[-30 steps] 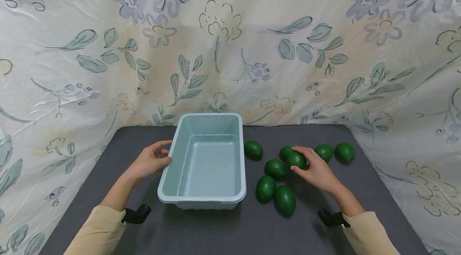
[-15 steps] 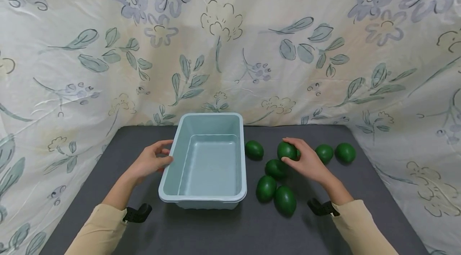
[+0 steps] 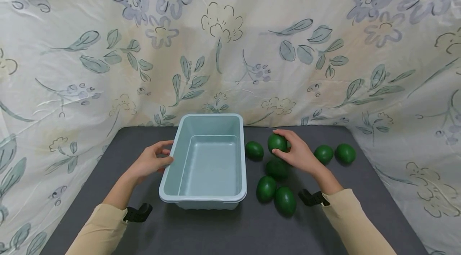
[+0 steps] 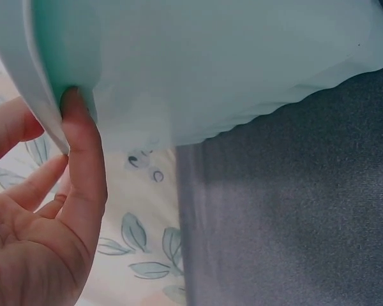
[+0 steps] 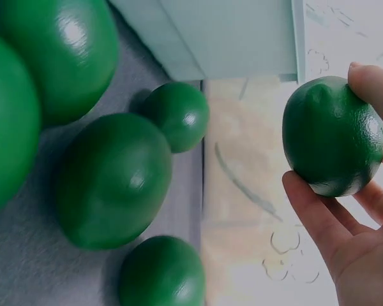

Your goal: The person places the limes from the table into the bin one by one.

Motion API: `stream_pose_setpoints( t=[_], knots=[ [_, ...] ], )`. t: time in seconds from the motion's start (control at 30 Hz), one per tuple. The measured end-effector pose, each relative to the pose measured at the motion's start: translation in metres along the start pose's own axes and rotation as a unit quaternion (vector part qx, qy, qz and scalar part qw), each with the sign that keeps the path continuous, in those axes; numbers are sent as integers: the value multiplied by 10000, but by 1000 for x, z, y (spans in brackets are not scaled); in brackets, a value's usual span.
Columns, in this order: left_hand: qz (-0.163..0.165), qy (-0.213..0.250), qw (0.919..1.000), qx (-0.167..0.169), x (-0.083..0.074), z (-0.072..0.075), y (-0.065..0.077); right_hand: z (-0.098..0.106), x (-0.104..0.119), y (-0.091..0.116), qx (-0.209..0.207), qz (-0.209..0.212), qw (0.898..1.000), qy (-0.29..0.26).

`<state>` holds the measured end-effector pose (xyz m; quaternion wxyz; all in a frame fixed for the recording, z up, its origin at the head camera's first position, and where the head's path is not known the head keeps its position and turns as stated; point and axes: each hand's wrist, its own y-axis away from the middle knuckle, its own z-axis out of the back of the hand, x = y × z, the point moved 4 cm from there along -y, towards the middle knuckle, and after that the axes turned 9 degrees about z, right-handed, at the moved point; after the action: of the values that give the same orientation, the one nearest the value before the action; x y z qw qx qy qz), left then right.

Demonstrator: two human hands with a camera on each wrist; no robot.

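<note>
A pale blue-green plastic basin (image 3: 212, 163) stands on the table, nothing inside it. My left hand (image 3: 153, 159) is at its left rim; in the left wrist view, the thumb and fingers grip the rim (image 4: 41, 83). My right hand (image 3: 299, 153) holds a glossy, dark green egg-shaped fruit (image 3: 276, 143) between thumb and fingers, right of the basin. In the right wrist view this fruit (image 5: 332, 137) appears up beside the basin's wall, above the others. Below the hand lies another green fruit (image 3: 277, 168), partly in shadow. One more behind the hand is mostly hidden.
Between basin and hand lies a green fruit (image 3: 254, 150). Two more, a near-left fruit (image 3: 266, 189) and a nearer one (image 3: 285, 201), sit toward the front. Another pair (image 3: 345, 153) rests at the far right. A floral cloth (image 3: 223, 47) hangs behind the dark table (image 3: 216, 231).
My right hand has moved left and away from me, carrying the green fruit up from beside the other fruits toward the back. The left hand and basin stay in place.
</note>
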<state>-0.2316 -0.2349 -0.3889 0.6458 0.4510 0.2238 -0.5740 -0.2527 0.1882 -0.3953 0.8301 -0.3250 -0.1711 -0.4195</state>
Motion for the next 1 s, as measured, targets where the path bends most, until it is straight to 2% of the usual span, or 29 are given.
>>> stream_pose_setpoints(
  t=[0.57,0.8,1.0],
  knots=[
    [45,10,10000,-25,-2,0,3,-9,25,-35,53,123,9997,-184],
    [47,-33,10000,-65,-3,0,4,-16,40,-50,221,99,9991,-356],
    [37,-29,10000,-49,-3,0,4,-21,53,-63,360,271,9975,-538]
  ],
)
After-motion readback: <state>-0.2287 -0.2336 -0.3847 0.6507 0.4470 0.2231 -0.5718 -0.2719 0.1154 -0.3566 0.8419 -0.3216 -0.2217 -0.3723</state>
